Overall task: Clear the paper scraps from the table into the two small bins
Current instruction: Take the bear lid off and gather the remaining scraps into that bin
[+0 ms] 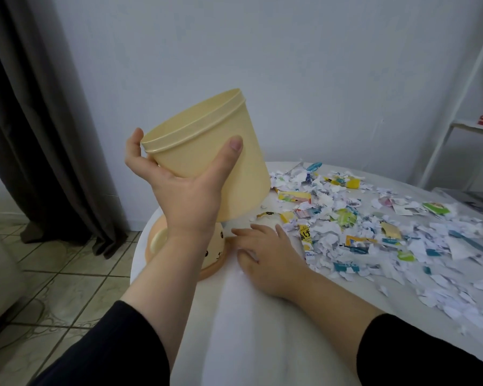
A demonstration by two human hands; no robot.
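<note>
My left hand (188,190) grips a pale yellow plastic bin (221,151) and holds it tilted in the air above the table's left end, its rim pointing up and to the left. Below it lies a peach-coloured domed piece (207,257) with a small face drawn on it, partly hidden by my left forearm. My right hand (265,254) rests flat on the white table (262,330), fingers spread, touching that peach piece. A wide heap of torn white and coloured paper scraps (374,235) covers the table's right half.
The table's left edge drops to a tiled floor (62,274). A dark curtain (39,121) hangs at the left. A white shelf frame (457,121) with a red item stands at the right, against the pale wall.
</note>
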